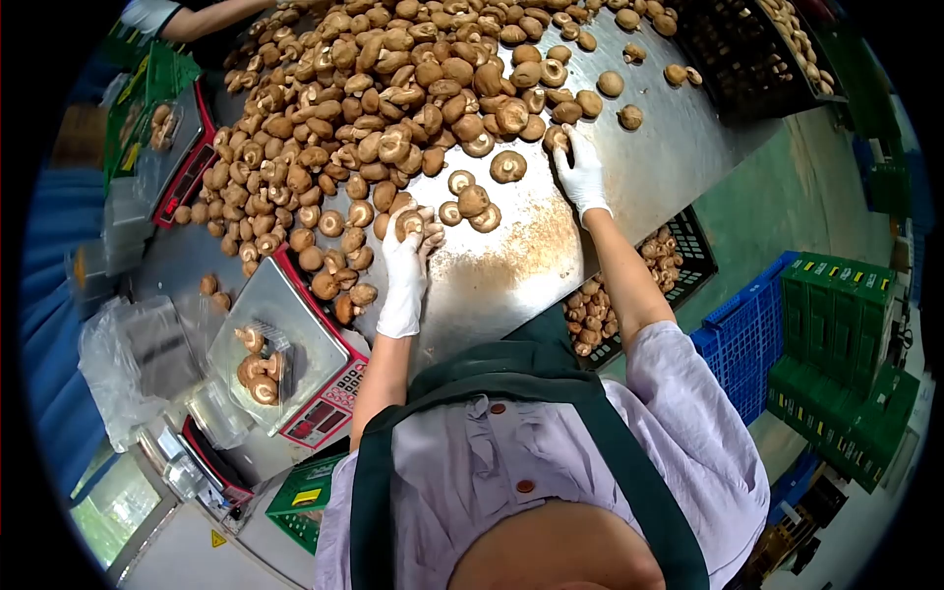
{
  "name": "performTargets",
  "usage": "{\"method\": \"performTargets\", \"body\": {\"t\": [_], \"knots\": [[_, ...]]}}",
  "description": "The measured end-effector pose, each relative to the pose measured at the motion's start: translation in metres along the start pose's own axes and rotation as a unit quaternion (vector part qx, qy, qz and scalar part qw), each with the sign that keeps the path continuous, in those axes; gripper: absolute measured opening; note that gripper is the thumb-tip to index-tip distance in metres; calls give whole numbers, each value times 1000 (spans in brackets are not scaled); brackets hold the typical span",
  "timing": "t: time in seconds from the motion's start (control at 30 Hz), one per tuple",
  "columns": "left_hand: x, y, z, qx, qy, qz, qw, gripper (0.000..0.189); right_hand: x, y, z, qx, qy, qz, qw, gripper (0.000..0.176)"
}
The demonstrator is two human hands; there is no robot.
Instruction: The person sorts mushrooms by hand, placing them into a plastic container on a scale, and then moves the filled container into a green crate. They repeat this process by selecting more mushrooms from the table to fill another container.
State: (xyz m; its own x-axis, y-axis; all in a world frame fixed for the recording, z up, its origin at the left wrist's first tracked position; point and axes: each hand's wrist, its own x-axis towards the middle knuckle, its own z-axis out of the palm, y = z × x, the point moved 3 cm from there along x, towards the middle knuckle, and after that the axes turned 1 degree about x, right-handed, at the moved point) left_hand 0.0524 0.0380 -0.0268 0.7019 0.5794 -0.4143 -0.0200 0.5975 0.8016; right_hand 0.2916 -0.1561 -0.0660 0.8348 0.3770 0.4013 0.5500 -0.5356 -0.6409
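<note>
A big heap of brown shiitake mushrooms [393, 88] covers the steel table [511, 265]. My left hand [403, 270], in a white glove, is closed on a few mushrooms [411, 222] at the heap's near edge. My right hand [580, 175], also gloved, reaches farther out, its fingers on one mushroom [557, 139] at the heap's right edge. Loose mushrooms [474, 200] lie between the two hands.
A scale [295, 339] with a red display stands at my left, bearing a clear tray of mushrooms [258, 372]. A second scale [175, 138] and another person's arm [197, 18] are far left. Black crates of mushrooms [644, 270] [757, 49], a blue crate [747, 339] and green boxes [846, 364] stand right.
</note>
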Motion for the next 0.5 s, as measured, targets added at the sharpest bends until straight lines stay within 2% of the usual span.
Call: {"method": "performTargets", "body": {"t": [0.07, 0.1, 0.17, 0.2, 0.23, 0.27, 0.3, 0.33, 0.37, 0.43, 0.47, 0.5], "knots": [[-6, 1, 6, 48, 39, 18, 998, 23, 0, 3, 1, -6, -8, 8, 1000, 40], [-6, -8, 5, 89, 33, 28, 995, 29, -1, 2, 1, -7, -8, 11, 1000, 40], [-24, -4, 31, 246, -3, -29, 969, 37, 1, -1, -1, 10, -12, 14, 1000, 40], [-21, -27, 35, 244, -60, 41, 967, 42, 0, 2, 1, 6, -14, 8, 1000, 40], [-32, -31, 52, 290, -115, -15, 950, 48, 0, 4, 1, 4, -16, 8, 1000, 40], [-39, -44, 65, 330, -164, -17, 930, 55, -1, 4, 1, 10, -13, 11, 1000, 39], [-50, -41, 88, 330, -203, -80, 919, 59, 0, 4, 1, 15, -10, 13, 1000, 39], [-54, -57, 100, 237, -262, -66, 933, 60, 0, 4, 1, 25, -9, 18, 999, 39], [-57, -69, 109, 282, -314, -13, 906, 60, 0, 4, 1, 25, -10, 16, 999, 39], [-60, -65, 128, 418, -356, 113, 828, 55, 0, 4, -1, 30, -15, 26, 999, 39], [-55, -65, 127, 415, -355, 112, 830, 55, 0, 3, -1, 37, -18, 30, 999, 39], [-46, -62, 122, 464, -308, 196, 807, 54, 1, 4, -1, 37, -21, 30, 999, 39]]}}
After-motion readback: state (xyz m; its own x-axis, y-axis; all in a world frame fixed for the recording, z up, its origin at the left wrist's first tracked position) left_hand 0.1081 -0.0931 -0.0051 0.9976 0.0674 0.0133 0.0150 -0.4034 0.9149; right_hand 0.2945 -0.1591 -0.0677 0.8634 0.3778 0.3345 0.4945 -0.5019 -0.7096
